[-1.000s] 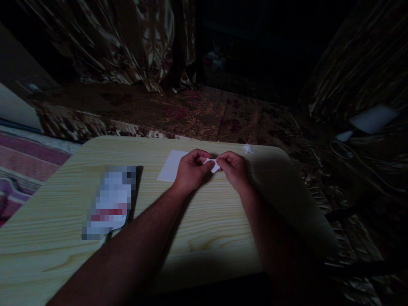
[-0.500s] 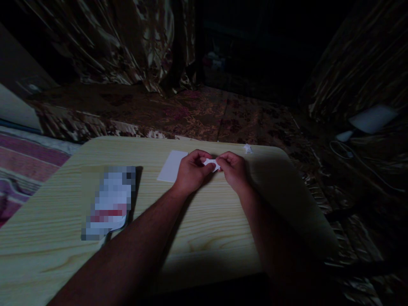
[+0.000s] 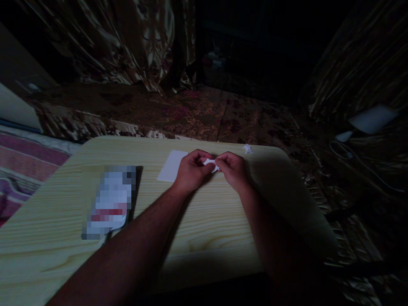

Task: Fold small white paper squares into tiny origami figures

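A small folded piece of white paper (image 3: 210, 162) is pinched between my two hands above the wooden table. My left hand (image 3: 194, 171) grips its left side with thumb and fingers. On the other side, the fingertips of my right hand (image 3: 233, 169) are closed on its right end and partly cover it. Behind my left hand lies a flat stack of white paper (image 3: 171, 166), its right part hidden by the hand. A small white folded paper star (image 3: 247, 148) rests beyond my right hand, close to the table's far edge.
On the left of the table (image 3: 204, 242) lies a blurred-out flat object (image 3: 111, 199). Patterned cloth and curtains (image 3: 153, 42) are beyond the far edge. To the right, off the table, are a pale lamp-like object (image 3: 372, 119) and a white cable (image 3: 366, 168).
My right fingertips have shifted slightly over the right end of the folded paper, covering a bit more of it. Otherwise the scene looks the same.
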Motion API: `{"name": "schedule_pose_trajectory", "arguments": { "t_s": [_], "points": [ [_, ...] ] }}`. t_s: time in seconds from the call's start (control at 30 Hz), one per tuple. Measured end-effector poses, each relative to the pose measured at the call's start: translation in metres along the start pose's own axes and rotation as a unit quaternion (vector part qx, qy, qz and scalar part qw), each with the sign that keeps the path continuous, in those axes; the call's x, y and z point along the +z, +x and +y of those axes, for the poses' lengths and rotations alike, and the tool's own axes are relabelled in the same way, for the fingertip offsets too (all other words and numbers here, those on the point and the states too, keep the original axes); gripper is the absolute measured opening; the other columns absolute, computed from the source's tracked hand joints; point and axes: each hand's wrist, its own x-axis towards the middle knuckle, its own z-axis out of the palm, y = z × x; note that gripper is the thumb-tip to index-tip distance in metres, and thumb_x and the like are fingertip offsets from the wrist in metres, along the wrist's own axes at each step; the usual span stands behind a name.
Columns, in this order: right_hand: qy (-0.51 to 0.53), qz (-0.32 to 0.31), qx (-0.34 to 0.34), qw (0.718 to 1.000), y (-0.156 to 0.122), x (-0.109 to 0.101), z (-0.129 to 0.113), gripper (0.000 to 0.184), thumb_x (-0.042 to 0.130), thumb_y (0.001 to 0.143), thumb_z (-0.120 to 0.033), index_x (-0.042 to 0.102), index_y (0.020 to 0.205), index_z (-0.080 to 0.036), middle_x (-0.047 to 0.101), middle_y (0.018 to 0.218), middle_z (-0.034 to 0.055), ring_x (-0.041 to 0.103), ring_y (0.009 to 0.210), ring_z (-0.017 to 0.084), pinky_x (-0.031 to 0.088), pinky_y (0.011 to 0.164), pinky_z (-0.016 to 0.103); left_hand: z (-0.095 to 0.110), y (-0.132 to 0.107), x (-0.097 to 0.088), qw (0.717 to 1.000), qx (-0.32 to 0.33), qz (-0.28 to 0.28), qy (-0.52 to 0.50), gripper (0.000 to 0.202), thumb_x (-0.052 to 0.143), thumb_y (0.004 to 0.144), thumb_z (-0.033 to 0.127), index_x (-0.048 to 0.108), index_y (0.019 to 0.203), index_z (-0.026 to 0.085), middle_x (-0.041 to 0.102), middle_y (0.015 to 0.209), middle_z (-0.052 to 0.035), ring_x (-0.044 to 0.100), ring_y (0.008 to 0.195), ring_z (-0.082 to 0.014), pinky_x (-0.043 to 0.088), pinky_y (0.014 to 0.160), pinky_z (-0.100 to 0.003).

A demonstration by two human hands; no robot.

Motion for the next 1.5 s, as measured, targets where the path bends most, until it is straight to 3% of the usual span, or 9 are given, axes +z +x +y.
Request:
{"name": "schedule_pose_trajectory", "arguments": {
  "t_s": [0.33,0.5,0.8,1.5],
  "points": [
    [-0.014,0.021,-0.004,1.0,0.001,0.0034,0.0056,0.014,0.058,0.074,-0.031,0.061,0.07,-0.018,0.06,0.062,-0.0016,0.055,0.058,0.012,0.043,0.056,0.023,-0.0003,-0.0005,0.0003,1.0,-0.001,-0.004,-0.008,0.027,0.075,0.062,0.027,0.062,0.084,0.017,0.064,0.069,-0.0002,0.057,0.057,-0.0114,0.044,0.054,-0.023],
    [0.005,0.003,0.004,1.0,-0.0004,0.0025,0.0003,0.015,0.06,0.074,-0.032,0.061,0.071,-0.018,0.061,0.062,-0.0014,0.055,0.058,0.012,0.044,0.057,0.023,0.0003,-0.0008,0.0009,1.0,-0.001,-0.003,-0.011,0.028,0.075,0.061,0.027,0.062,0.084,0.016,0.063,0.068,0.0002,0.055,0.055,-0.0104,0.042,0.052,-0.022],
    [0.006,0.015,-0.008,1.0,-0.0008,0.005,0.0015,0.012,0.06,0.073,-0.029,0.063,0.07,-0.017,0.06,0.061,-0.0013,0.054,0.057,0.012,0.042,0.055,0.023,0.0008,-0.0007,0.0003,0.999,0.003,-0.037,-0.016,0.038,0.077,0.06,0.025,0.06,0.094,0.018,0.06,0.065,0.0021,0.049,0.048,-0.0075,0.037,0.046,-0.02],
    [-0.028,0.003,-0.009,1.0,-0.0017,0.0043,-0.0001,0.013,0.059,0.072,-0.028,0.063,0.071,-0.016,0.06,0.063,-0.0008,0.054,0.059,0.012,0.041,0.055,0.022,-0.0046,-0.0001,-0.0016,0.999,0.006,-0.04,0.012,0.039,0.075,0.063,0.027,0.058,0.096,0.018,0.062,0.068,0.001,0.053,0.052,-0.0089,0.035,0.046,-0.019]
  ]
}}
